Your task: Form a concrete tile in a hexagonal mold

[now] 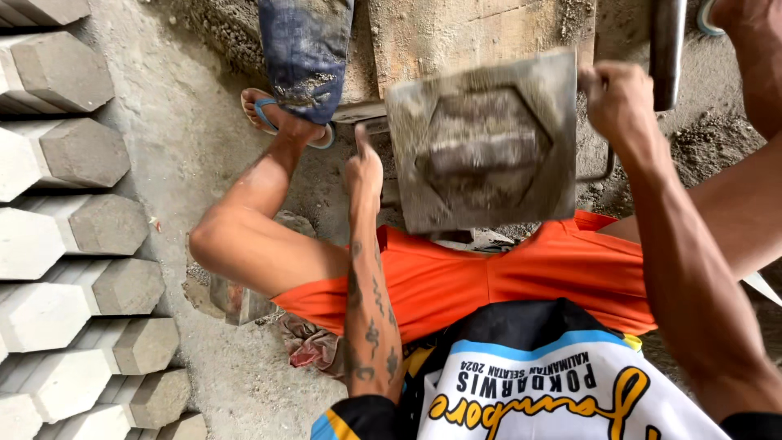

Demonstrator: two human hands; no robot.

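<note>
Hands on both sides of the hexagonal mould plate (486, 143), keeping it level above the orange shorts (505, 277): left hand (364, 167) presses its edge, fingers together; right hand (619, 102) is fisted round the handle. Finished hexagonal blocks (77, 228) sit stacked left, out of the way.

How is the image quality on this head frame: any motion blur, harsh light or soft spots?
Head view: the square metal mould with its hexagonal recess is motion-blurred, as is the right hand gripping its edge; the left hand is slightly soft; the stacked hexagonal concrete blocks on the left are sharp. Light is soft and even daylight, with no glare and only faint shadows.
</note>
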